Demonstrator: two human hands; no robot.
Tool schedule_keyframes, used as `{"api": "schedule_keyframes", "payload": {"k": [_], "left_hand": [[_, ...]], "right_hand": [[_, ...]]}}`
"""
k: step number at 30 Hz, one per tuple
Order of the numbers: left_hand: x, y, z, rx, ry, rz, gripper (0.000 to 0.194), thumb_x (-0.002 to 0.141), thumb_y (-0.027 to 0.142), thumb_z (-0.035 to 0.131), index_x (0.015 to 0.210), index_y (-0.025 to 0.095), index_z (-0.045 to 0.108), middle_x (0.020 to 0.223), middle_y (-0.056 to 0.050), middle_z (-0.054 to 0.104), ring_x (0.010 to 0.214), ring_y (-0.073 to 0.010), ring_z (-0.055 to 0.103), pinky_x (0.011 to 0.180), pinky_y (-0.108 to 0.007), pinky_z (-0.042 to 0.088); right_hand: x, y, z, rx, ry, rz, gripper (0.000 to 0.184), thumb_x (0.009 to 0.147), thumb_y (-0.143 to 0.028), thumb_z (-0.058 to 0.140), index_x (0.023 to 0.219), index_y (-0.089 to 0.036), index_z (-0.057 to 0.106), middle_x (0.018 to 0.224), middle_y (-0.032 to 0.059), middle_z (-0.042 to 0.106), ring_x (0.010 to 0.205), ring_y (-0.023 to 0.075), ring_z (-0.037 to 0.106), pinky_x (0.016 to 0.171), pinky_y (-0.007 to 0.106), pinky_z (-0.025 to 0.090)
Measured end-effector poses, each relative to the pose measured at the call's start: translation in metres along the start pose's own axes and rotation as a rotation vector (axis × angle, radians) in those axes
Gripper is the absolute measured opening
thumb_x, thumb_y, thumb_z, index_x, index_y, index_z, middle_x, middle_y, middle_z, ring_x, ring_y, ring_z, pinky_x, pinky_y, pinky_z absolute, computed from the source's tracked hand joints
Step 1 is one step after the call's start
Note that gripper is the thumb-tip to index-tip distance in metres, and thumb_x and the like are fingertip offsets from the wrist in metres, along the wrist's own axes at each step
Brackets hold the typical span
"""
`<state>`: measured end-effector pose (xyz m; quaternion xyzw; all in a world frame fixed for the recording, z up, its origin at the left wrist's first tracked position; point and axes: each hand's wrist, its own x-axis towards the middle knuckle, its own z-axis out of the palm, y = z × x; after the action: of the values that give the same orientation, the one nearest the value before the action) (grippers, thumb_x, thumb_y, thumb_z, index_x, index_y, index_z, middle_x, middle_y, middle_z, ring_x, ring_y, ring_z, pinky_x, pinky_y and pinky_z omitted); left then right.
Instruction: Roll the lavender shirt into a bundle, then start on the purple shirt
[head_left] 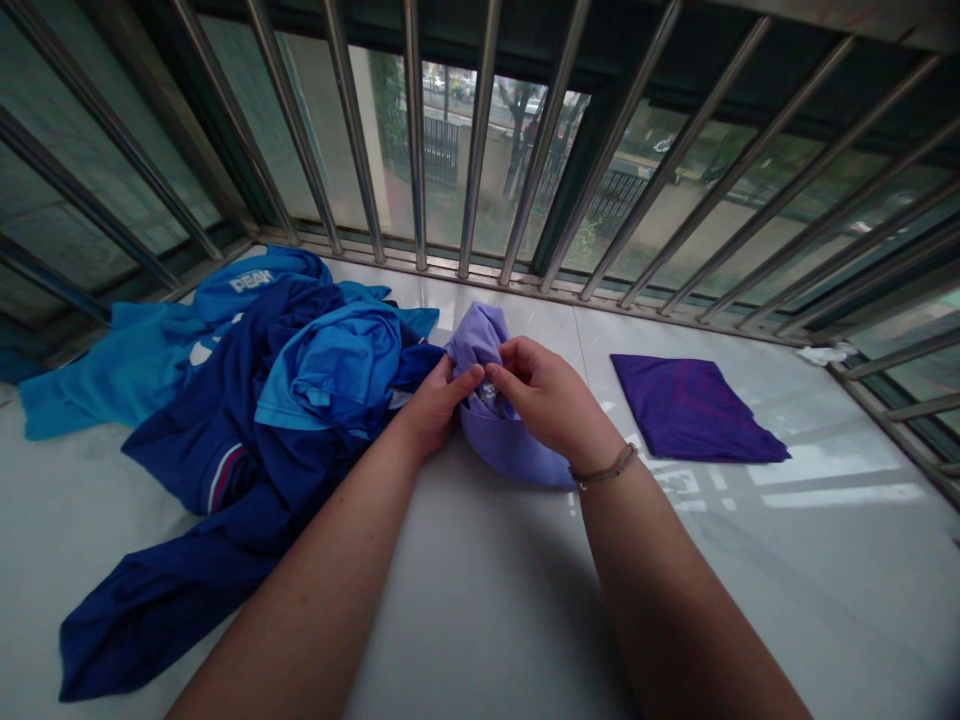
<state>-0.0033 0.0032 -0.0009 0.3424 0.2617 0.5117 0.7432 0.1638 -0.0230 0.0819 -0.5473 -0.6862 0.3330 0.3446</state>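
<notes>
— Nearest, bare forearms; beyond, left hand and right hand, both pinching lilac cloth between blue clothes and purple cloth.
— Doing which step?
— Apparently arranging folds; next, probably needing gentle, steady pull.

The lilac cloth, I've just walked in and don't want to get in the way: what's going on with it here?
A person holds the lilac cloth in both bare hands, the left hand gripping one side and the right hand pinching it near the middle. It is bunched at the top. A heap of blue clothes lies to the left, and a dark purple cloth lies flat to the right.
</notes>
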Motion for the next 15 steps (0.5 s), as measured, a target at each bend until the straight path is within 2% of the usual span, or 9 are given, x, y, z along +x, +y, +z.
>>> {"api": "schedule_keyframes", "payload": {"k": [4, 9, 15], "left_hand": [[-0.0003, -0.0018, -0.0003, 0.069, -0.028, -0.007, 0.073, 0.075, 0.045, 0.102, 0.137, 0.023, 0.071, 0.134, -0.011, 0.079, 0.126, -0.0309, 0.075, 0.109, -0.040, 0.056], [0.0008, -0.0003, 0.0024, 0.052, 0.025, -0.056, 0.063, 0.075, 0.047, 0.101, 0.125, 0.018, 0.074, 0.117, -0.010, 0.083, 0.106, -0.0286, 0.080, 0.099, -0.041, 0.059], [-0.0007, 0.0026, 0.0040, 0.040, 0.034, -0.063, 0.065, 0.073, 0.045, 0.102, 0.124, 0.016, 0.075, 0.110, -0.010, 0.084, 0.098, -0.0270, 0.080, 0.095, -0.040, 0.060]], "right_hand": [[0.0006, 0.0009, -0.0012, 0.043, -0.016, 0.017, 0.018, 0.099, -0.039, 0.067, 0.107, -0.023, 0.067, 0.089, 0.0026, 0.075, 0.082, 0.0206, 0.070, 0.073, 0.032, 0.050], [0.0009, -0.0012, -0.0028, 0.069, 0.002, 0.004, 0.018, 0.100, -0.039, 0.067, 0.106, -0.022, 0.069, 0.088, 0.0022, 0.075, 0.080, 0.0202, 0.070, 0.075, 0.033, 0.052], [0.0008, -0.0038, -0.0026, 0.064, 0.014, 0.003, 0.020, 0.101, -0.041, 0.066, 0.105, -0.022, 0.070, 0.085, 0.0013, 0.073, 0.078, 0.0191, 0.068, 0.073, 0.031, 0.050]]}}
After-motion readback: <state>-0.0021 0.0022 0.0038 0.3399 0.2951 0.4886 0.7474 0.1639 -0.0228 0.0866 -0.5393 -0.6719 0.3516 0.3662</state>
